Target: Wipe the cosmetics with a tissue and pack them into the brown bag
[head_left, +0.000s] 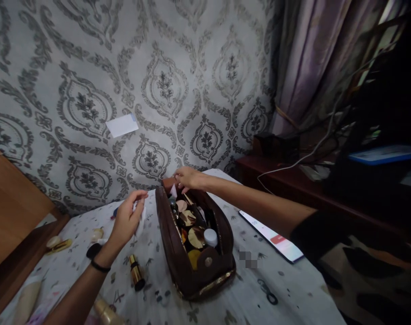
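A dark brown zip bag point(168, 253) stands unzipped on the patterned sheet, filled with makeup items. Inside are a white-capped jar point(210, 237), round gold compacts point(196, 237) and something yellow point(193, 259). My right hand point(189, 178) is over the bag's far end, its bent fingers dipping to the opening beside a small white pointed piece point(173, 190). No held item shows in it. My left hand point(128, 217) hovers left of the bag, fingers loosely curved and thumb apart. A white item point(142, 222) lies behind it, partly hidden.
A gold-and-black tube point(136, 272) and a gold-capped bottle point(108, 312) lie left of the bag. Farther left are a beige tube point(27, 298) and a yellow clip-like item point(59, 246). A lit phone point(271, 236) lies on the right. Patterned wallpaper point(165, 85) rises behind.
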A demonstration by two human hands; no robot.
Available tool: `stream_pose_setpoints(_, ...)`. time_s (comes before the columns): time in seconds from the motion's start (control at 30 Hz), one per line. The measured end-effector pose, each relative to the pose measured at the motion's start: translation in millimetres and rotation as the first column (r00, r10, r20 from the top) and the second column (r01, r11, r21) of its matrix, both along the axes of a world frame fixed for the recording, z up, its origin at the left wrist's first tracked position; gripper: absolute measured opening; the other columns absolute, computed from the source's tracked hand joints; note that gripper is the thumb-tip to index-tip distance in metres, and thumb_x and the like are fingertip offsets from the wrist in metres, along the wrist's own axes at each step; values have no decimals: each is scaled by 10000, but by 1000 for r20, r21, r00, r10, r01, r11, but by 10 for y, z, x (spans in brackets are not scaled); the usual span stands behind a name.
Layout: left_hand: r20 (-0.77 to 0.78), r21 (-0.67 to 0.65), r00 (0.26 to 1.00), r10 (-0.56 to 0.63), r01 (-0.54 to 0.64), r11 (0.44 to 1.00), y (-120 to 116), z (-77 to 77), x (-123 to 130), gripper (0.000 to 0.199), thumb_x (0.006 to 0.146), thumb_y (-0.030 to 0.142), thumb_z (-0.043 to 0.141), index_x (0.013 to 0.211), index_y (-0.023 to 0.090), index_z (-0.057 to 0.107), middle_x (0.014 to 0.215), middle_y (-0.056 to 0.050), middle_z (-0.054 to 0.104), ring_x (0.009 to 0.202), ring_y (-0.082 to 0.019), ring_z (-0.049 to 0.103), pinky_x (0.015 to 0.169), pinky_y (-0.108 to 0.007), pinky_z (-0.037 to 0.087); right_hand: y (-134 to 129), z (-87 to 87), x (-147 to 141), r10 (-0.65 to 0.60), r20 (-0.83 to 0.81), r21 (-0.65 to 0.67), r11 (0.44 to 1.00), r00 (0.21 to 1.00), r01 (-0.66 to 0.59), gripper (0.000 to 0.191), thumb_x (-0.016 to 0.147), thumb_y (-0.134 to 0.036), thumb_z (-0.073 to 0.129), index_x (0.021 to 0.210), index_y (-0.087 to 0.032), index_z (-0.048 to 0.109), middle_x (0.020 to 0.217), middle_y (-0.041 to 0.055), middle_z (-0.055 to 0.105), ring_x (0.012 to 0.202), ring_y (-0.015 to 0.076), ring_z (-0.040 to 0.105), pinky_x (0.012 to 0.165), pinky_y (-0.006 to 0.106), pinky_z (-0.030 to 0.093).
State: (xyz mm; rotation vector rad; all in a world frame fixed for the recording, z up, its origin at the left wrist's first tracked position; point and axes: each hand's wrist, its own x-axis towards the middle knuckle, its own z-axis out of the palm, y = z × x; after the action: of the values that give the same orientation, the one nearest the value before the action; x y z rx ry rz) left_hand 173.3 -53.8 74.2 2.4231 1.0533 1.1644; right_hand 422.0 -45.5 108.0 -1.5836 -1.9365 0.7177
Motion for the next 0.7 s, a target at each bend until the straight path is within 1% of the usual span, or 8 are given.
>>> stream_pose_setpoints(0.1,65,-75,998,15,-10,997,-68,-63,-120,287,937,403,447,1037,192,615,1010,-76,718,1002,-239,675,901,-377,511,-76,-12,-33,-70,-36,-3,998,997,70,121,883,-147,582,954,-118,676,825,81,689,697,141,643,578,193,555)
stream_pose_setpoints(0.23,149,-163,989,-1,26,986,-187,-167,-248,277,927,418,472,997,191,614,985,-71,700,955,-230,683,873,-369,519,-109,-6,-94,-106,-28,-19,994,994,105,146,795,-73,616,898,-122,708,764,53,682,616,128,625,519,170,516)
stream_pose_setpoints(0.37,145,-206,989,-5,35,978,-347,-234,-384,293,928,427,474,1003,189,627,969,-75,701,957,-236,671,871,-371,504,-91,14,-124,-112,-29,-24,994,993,111,214,738,-40,610,887,-127,737,754,35,694,608,133,623,502,174,501)
stream_pose_setpoints(0.47,131,-242,991,4,28,970,-461,-260,-485,291,928,429,478,1008,195,631,979,-71,700,960,-235,662,864,-365,497,-80,14,-134,-94,-29,-46,995,995,93,183,716,-33,618,810,-123,747,686,24,686,576,130,617,507,184,503)
stream_pose_setpoints(0.53,148,-262,989,6,33,965,-515,-281,-541,290,921,436,487,997,198,635,974,-66,697,948,-233,663,854,-361,502,-79,4,-145,-91,-31,-40,995,995,90,165,716,-43,633,789,-130,752,678,23,692,570,131,621,520,190,508)
stream_pose_setpoints(0.7,192,-313,981,35,28,949,-574,-360,-666,306,908,456,501,995,196,636,959,-62,694,934,-232,669,852,-361,508,-98,-3,-192,-120,-45,50,991,992,122,92,723,-133,721,801,-152,767,675,32,710,627,167,660,612,237,540)
